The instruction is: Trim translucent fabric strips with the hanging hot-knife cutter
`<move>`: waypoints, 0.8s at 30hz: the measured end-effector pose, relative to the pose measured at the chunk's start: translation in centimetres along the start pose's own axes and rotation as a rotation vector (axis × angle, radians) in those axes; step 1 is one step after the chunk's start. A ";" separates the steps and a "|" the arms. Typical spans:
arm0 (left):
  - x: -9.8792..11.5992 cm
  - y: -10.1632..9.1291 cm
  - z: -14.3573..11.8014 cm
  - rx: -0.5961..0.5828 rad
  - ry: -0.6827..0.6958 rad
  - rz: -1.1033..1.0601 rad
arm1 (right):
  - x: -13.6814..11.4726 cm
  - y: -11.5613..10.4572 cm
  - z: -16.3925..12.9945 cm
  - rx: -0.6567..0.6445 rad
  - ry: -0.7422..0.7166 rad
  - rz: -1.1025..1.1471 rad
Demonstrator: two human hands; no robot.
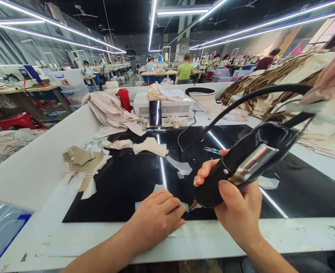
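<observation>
Fabric pieces lie scattered over a glossy black mat (122, 182) that covers the middle of a white table (230, 235). The left hand (156, 218) rests palm down at the mat's near edge, fingers flat and close together, pressing on a small pale fabric strip (158, 188) whose ends show around the hand. The right hand (235, 204) is wrapped around the grip of a black handheld cutting tool (252, 159), thumb on top; its dark nose points down at the mat just beside the left fingertips, and a black cable (258, 93) arcs from it toward the table's far right. Small scissors (212, 150) lie on the mat beyond the right hand. Bundled beige pieces (85, 167) sit at the mat's left edge, more cut pieces (150, 146) near its far edge. A white box unit (167, 106) and a red cup (124, 99) stand at the table's far side.
</observation>
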State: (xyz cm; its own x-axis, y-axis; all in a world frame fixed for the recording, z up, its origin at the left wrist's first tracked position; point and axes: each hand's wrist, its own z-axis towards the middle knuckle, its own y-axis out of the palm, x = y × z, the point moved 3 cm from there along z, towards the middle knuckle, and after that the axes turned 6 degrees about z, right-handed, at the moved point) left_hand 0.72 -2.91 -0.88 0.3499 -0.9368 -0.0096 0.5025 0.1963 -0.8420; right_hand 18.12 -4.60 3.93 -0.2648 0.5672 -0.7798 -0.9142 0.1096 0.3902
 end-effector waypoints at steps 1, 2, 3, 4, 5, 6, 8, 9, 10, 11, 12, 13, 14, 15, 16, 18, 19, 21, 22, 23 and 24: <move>0.0 0.0 0.0 -0.001 -0.001 -0.005 | 0.0 0.0 0.0 -0.003 0.000 0.002; 0.0 0.0 0.0 -0.003 -0.002 -0.008 | 0.0 0.0 0.0 -0.006 0.001 0.003; 0.1 0.0 -0.1 -0.004 -0.001 -0.011 | 0.0 0.0 0.0 -0.007 0.000 0.003; 0.1 0.1 -0.1 -0.006 0.001 -0.012 | -0.1 0.0 0.0 -0.005 -0.002 0.001; 0.1 0.1 -0.2 -0.010 0.002 -0.013 | -0.2 0.0 0.1 0.000 -0.008 0.001; 0.1 0.2 -0.2 -0.015 0.002 -0.012 | -0.2 0.0 0.2 0.009 -0.015 0.002; 0.0 0.3 -0.3 -0.024 0.002 -0.010 | -0.4 0.0 0.4 0.029 -0.026 0.007; 0.0 0.3 -0.3 -0.029 0.002 -0.010 | -0.4 0.1 0.6 0.034 -0.031 0.010; 0.0 0.3 -0.3 -0.029 0.000 -0.009 | -0.4 0.1 0.7 0.036 -0.033 0.012; 0.0 0.2 -0.3 -0.027 -0.001 -0.009 | -0.4 0.1 0.7 0.033 -0.038 0.012; 0.0 0.2 -0.2 -0.023 -0.002 -0.008 | -0.3 0.1 0.8 0.026 -0.043 0.010; 0.1 0.1 -0.2 -0.017 -0.004 -0.006 | -0.2 0.1 0.8 0.017 -0.047 0.005; 0.1 0.1 -0.1 -0.013 -0.005 -0.004 | 0.0 0.2 0.8 0.010 -0.049 0.000; 0.1 0.0 -0.1 -0.008 -0.005 -0.003 | 0.1 0.2 0.7 0.004 -0.050 -0.006; 0.2 -0.1 -0.1 -0.004 -0.004 -0.001 | 0.2 0.2 0.7 0.000 -0.051 -0.010; 0.3 -0.1 -0.1 0.002 -0.004 0.001 | 0.4 0.1 0.6 -0.003 -0.053 -0.015; 0.3 -0.1 -0.1 0.004 -0.007 0.002 | 0.4 0.1 0.6 -0.005 -0.056 -0.015; 0.3 0.0 -0.1 0.004 -0.014 0.003 | 0.4 0.1 0.6 -0.008 -0.061 -0.019; 0.3 0.0 -0.2 0.001 -0.017 0.003 | 0.4 0.2 0.6 -0.009 -0.062 -0.021; 0.3 0.1 -0.2 -0.003 -0.017 0.003 | 0.4 0.2 0.7 -0.010 -0.060 -0.021; 0.3 0.2 -0.2 -0.007 -0.016 0.003 | 0.4 0.2 0.7 -0.009 -0.055 -0.021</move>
State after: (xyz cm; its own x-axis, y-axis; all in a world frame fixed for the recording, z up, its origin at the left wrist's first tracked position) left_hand 0.74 -3.26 -1.18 0.3638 -0.9315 -0.0034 0.4961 0.1969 -0.8456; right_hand 18.05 -3.82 4.07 -0.2283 0.6089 -0.7597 -0.9222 0.1148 0.3692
